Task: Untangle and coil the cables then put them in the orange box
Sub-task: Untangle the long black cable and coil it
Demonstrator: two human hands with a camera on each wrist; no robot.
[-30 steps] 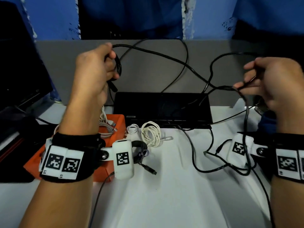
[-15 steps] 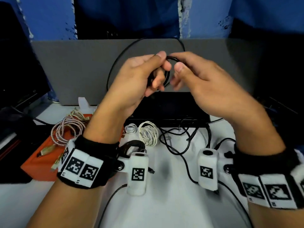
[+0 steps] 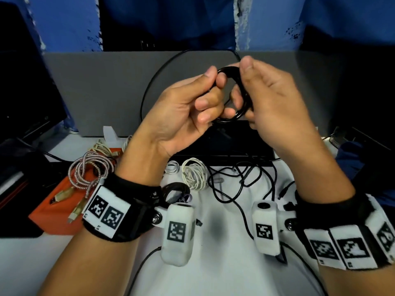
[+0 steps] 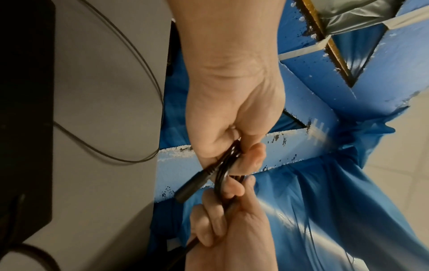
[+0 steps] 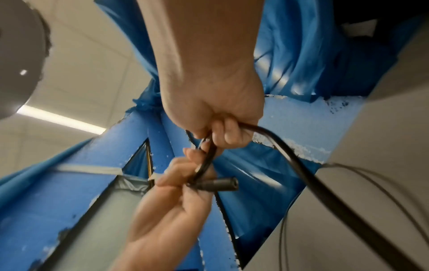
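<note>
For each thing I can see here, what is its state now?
black cable: partly coiled, held up by both hands, rest trailing
left hand: pinches the coil
right hand: grips the coil
braided cable: coiled, on the orange box
white cable: coiled, on the table

My head view is dim, evenly lit; wrist views warp at the edges, motion-blurred, with ceiling strip light [image 5: 62, 120] glare.

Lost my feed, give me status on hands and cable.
Left hand and right hand both grip black cable coil. Tail trails to tangle on table. Orange box unobstructed.
</note>
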